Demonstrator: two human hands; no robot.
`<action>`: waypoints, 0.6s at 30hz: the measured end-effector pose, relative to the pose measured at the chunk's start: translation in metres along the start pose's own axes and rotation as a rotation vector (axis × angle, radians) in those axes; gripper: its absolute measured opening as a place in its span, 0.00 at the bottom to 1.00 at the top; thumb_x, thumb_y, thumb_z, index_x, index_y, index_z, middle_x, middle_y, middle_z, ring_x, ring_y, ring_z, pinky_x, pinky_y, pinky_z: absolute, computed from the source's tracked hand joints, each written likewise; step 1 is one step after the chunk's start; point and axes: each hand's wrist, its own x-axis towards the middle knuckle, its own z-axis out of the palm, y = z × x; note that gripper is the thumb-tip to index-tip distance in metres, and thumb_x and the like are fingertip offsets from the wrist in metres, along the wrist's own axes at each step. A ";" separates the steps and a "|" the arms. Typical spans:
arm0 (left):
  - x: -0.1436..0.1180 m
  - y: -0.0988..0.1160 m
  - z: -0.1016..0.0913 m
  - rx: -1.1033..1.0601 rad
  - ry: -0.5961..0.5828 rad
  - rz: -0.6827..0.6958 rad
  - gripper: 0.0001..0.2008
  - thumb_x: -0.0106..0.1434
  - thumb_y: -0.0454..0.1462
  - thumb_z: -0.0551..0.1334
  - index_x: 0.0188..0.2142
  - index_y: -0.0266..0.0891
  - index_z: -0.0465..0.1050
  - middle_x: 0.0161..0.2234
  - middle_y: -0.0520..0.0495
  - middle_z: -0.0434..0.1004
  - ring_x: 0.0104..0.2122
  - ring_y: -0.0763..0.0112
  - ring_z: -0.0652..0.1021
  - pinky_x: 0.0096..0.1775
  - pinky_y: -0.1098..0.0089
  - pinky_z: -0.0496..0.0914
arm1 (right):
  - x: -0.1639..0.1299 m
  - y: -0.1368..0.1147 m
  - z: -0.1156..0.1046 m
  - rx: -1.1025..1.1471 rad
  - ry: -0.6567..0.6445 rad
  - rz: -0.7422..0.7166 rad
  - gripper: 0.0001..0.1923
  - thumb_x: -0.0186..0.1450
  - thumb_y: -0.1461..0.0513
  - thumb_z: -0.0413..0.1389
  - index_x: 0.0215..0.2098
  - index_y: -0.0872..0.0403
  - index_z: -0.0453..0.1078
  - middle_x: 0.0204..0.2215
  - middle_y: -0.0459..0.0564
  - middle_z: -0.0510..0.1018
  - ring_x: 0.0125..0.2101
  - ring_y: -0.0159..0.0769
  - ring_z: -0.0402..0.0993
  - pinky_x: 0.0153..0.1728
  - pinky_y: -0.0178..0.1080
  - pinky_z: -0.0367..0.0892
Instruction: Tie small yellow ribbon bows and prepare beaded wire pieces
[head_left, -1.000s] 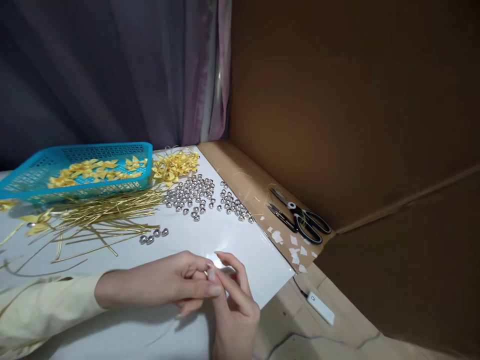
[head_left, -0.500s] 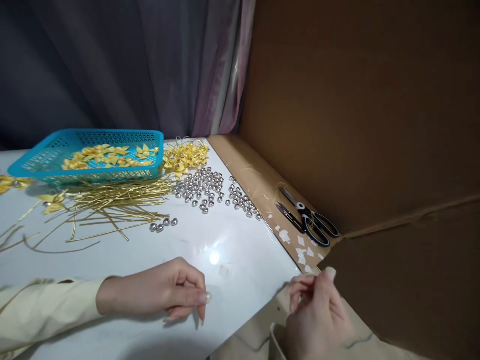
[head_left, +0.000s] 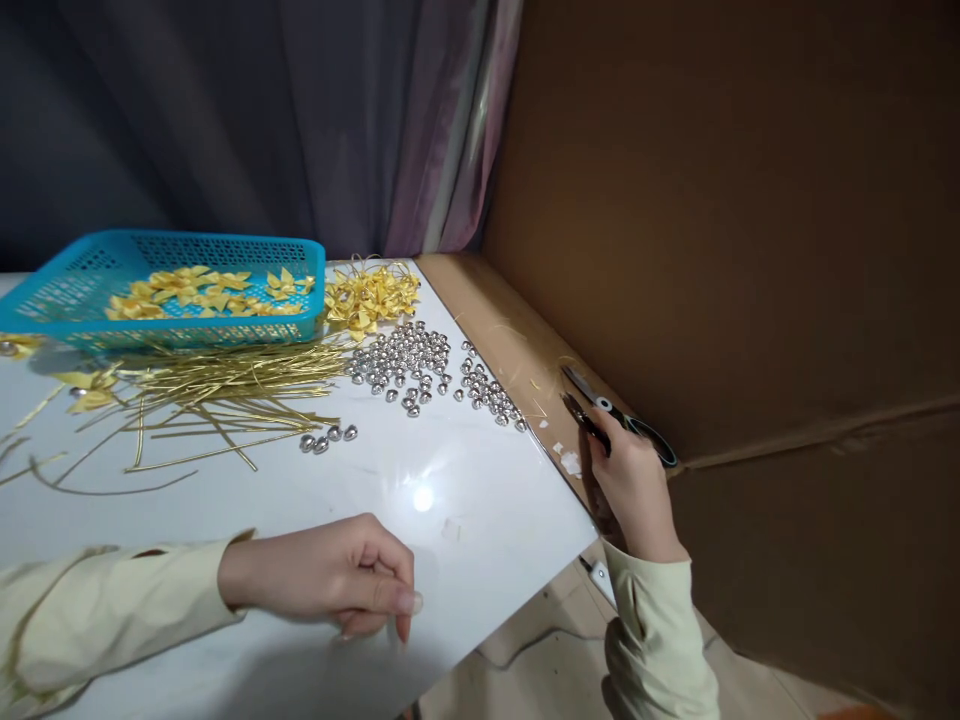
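Observation:
My left hand (head_left: 337,575) rests over the white table (head_left: 495,520), thumb pressed to the curled fingers; anything pinched there is too small to make out. At the table's right side, my right hand (head_left: 634,480) has its fingers closed around small black snips (head_left: 587,424). Black-handled scissors (head_left: 652,437) lie right beside them, partly covered by that hand. Loose silver beads (head_left: 409,355) are spread ahead of my hands, with several larger-looking ones (head_left: 321,443) apart to the left. Gold wire stems (head_left: 240,380) lie in a bundle left of the beads.
A blue perforated basket (head_left: 319,290) with yellow ribbon flowers stands at the back left. More yellow flowers (head_left: 371,295) are heaped beside it. White scraps (head_left: 570,462) lie on the brown cardboard strip (head_left: 495,310). A tall cardboard wall (head_left: 712,220) rises at the right.
My right hand has moved forward from the table's near right corner to the cardboard strip and closed on the black snips. My left hand keeps its pinch and has hardly moved.

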 end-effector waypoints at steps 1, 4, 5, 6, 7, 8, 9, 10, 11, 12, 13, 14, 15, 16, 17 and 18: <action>0.000 0.000 0.000 -0.003 0.001 -0.003 0.18 0.61 0.48 0.61 0.28 0.34 0.74 0.15 0.57 0.60 0.15 0.81 0.60 0.19 0.77 0.53 | -0.003 0.001 0.000 -0.022 0.016 -0.012 0.21 0.62 0.66 0.46 0.50 0.58 0.71 0.26 0.57 0.79 0.28 0.47 0.74 0.28 0.42 0.66; 0.001 -0.001 0.000 -0.010 -0.002 -0.007 0.18 0.61 0.48 0.61 0.28 0.34 0.73 0.14 0.56 0.61 0.14 0.80 0.60 0.18 0.77 0.52 | -0.016 0.003 -0.001 -0.049 0.099 -0.032 0.20 0.63 0.65 0.45 0.48 0.60 0.72 0.26 0.57 0.80 0.26 0.45 0.74 0.26 0.40 0.66; 0.001 -0.001 -0.001 -0.012 -0.007 -0.005 0.18 0.62 0.48 0.61 0.28 0.34 0.73 0.14 0.57 0.61 0.14 0.80 0.60 0.18 0.77 0.51 | -0.022 0.004 -0.003 -0.047 0.133 -0.034 0.20 0.64 0.64 0.44 0.47 0.60 0.73 0.27 0.58 0.80 0.25 0.43 0.75 0.25 0.39 0.66; 0.001 -0.001 -0.001 -0.013 -0.012 0.000 0.18 0.62 0.48 0.60 0.29 0.34 0.73 0.14 0.57 0.61 0.14 0.81 0.59 0.18 0.77 0.51 | -0.028 0.004 -0.005 -0.041 0.167 -0.037 0.19 0.65 0.63 0.44 0.45 0.60 0.74 0.27 0.58 0.81 0.24 0.42 0.75 0.24 0.38 0.66; 0.001 -0.001 -0.001 -0.014 -0.017 0.002 0.18 0.62 0.48 0.60 0.29 0.34 0.73 0.14 0.57 0.61 0.13 0.81 0.59 0.17 0.76 0.51 | -0.035 0.005 -0.008 -0.032 0.198 -0.040 0.19 0.65 0.62 0.44 0.43 0.60 0.75 0.28 0.58 0.82 0.23 0.40 0.75 0.24 0.37 0.66; 0.001 -0.001 -0.001 -0.015 -0.019 0.003 0.17 0.62 0.47 0.60 0.29 0.34 0.73 0.14 0.57 0.62 0.13 0.81 0.58 0.17 0.76 0.50 | -0.042 0.006 -0.012 -0.023 0.222 -0.045 0.18 0.66 0.62 0.45 0.42 0.60 0.76 0.28 0.57 0.82 0.22 0.39 0.76 0.23 0.36 0.66; 0.001 -0.001 -0.001 -0.018 -0.023 0.003 0.17 0.62 0.47 0.60 0.29 0.34 0.73 0.14 0.57 0.62 0.12 0.81 0.58 0.17 0.76 0.50 | -0.048 0.007 -0.015 -0.014 0.241 -0.050 0.18 0.66 0.62 0.46 0.41 0.60 0.76 0.29 0.57 0.82 0.22 0.38 0.76 0.23 0.35 0.67; 0.001 -0.001 -0.001 -0.021 -0.026 0.002 0.17 0.62 0.47 0.60 0.30 0.33 0.73 0.14 0.57 0.63 0.12 0.82 0.57 0.16 0.77 0.50 | -0.053 0.008 -0.019 -0.005 0.253 -0.055 0.17 0.66 0.62 0.46 0.40 0.59 0.76 0.29 0.56 0.83 0.22 0.37 0.77 0.23 0.34 0.67; 0.001 0.000 -0.001 -0.022 -0.030 0.001 0.17 0.62 0.47 0.60 0.30 0.33 0.73 0.14 0.57 0.63 0.12 0.82 0.57 0.16 0.77 0.50 | -0.057 0.009 -0.021 0.005 0.259 -0.062 0.17 0.66 0.62 0.47 0.39 0.59 0.77 0.29 0.56 0.83 0.23 0.37 0.78 0.24 0.34 0.67; 0.001 0.000 -0.001 -0.023 -0.034 -0.001 0.17 0.63 0.47 0.60 0.30 0.33 0.73 0.14 0.57 0.63 0.12 0.82 0.57 0.16 0.77 0.50 | -0.060 0.010 -0.023 0.014 0.256 -0.069 0.16 0.66 0.62 0.47 0.39 0.58 0.77 0.30 0.55 0.83 0.24 0.37 0.78 0.24 0.33 0.68; 0.002 0.000 -0.001 -0.025 -0.039 -0.002 0.17 0.63 0.47 0.60 0.30 0.33 0.73 0.13 0.57 0.63 0.11 0.82 0.57 0.16 0.77 0.49 | -0.061 0.011 -0.024 0.024 0.247 -0.078 0.16 0.66 0.62 0.47 0.39 0.57 0.77 0.30 0.54 0.83 0.25 0.37 0.79 0.25 0.33 0.68; 0.002 0.000 -0.001 -0.028 -0.044 -0.001 0.17 0.63 0.47 0.60 0.29 0.33 0.73 0.13 0.57 0.63 0.11 0.82 0.56 0.15 0.77 0.49 | -0.061 0.012 -0.024 0.033 0.231 -0.086 0.17 0.66 0.62 0.46 0.39 0.56 0.77 0.30 0.54 0.83 0.26 0.37 0.79 0.25 0.33 0.69; 0.002 -0.001 -0.001 -0.035 -0.047 -0.002 0.17 0.63 0.47 0.60 0.29 0.33 0.73 0.13 0.57 0.63 0.11 0.83 0.56 0.15 0.77 0.49 | -0.060 0.012 -0.022 0.043 0.212 -0.093 0.17 0.66 0.62 0.45 0.40 0.56 0.76 0.31 0.53 0.83 0.26 0.37 0.79 0.26 0.33 0.69; 0.003 -0.001 -0.001 -0.042 -0.050 -0.001 0.17 0.62 0.47 0.60 0.29 0.33 0.73 0.14 0.57 0.63 0.10 0.83 0.56 0.15 0.77 0.50 | -0.058 0.011 -0.020 0.051 0.189 -0.099 0.17 0.66 0.62 0.45 0.40 0.55 0.76 0.31 0.53 0.83 0.27 0.37 0.79 0.26 0.34 0.70; 0.003 -0.002 -0.002 -0.049 -0.052 0.000 0.17 0.62 0.47 0.61 0.29 0.33 0.73 0.14 0.57 0.63 0.10 0.83 0.57 0.14 0.77 0.50 | -0.056 0.011 -0.018 0.058 0.166 -0.103 0.18 0.66 0.62 0.44 0.41 0.55 0.76 0.33 0.54 0.83 0.28 0.38 0.79 0.27 0.35 0.70; 0.004 -0.003 -0.002 -0.054 -0.052 0.001 0.17 0.62 0.47 0.61 0.29 0.34 0.73 0.14 0.57 0.64 0.10 0.83 0.57 0.14 0.77 0.50 | -0.053 0.010 -0.015 0.065 0.145 -0.106 0.18 0.66 0.62 0.44 0.41 0.55 0.76 0.34 0.54 0.82 0.30 0.39 0.79 0.28 0.36 0.71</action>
